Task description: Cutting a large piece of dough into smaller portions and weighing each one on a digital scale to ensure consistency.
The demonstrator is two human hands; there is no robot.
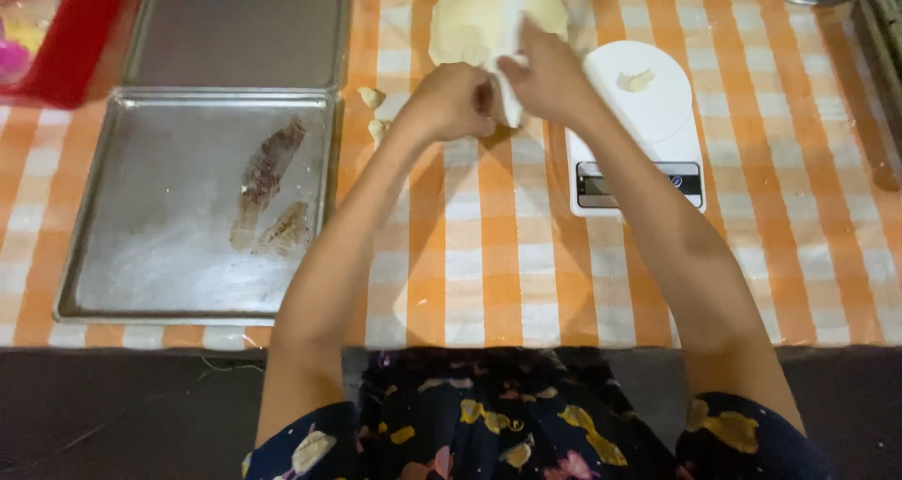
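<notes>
We work at a desk (827, 208) covered by an orange-and-white checked cloth. On its left side lies a shallow rectangular metal baking tray (141, 255), bare except for two brownish greasy smears near its right edge. Beyond it, at the far edge of the desk, sits a second, darker metal tray (235, 29), with a red plastic container (80, 38) just to its left.

At the top centre rests a large pale yellow lump of dough (470, 15). To the right of it stands a white digital kitchen scale (648, 142) with a round platform, and a small scrap of dough (636, 80) lies on that platform.

Our left hand (451, 100) is curled shut into a loose fist at the near edge of the big lump; whether it grips a bit of dough we cannot tell. Our right hand (550, 71) is closed on a flat white dough scraper (510, 104), held upright between the two hands and reaching over the lump.

Just left of the left hand, two small pale dough pieces (372, 97) lie on the cloth, near the tray's right rim.
</notes>
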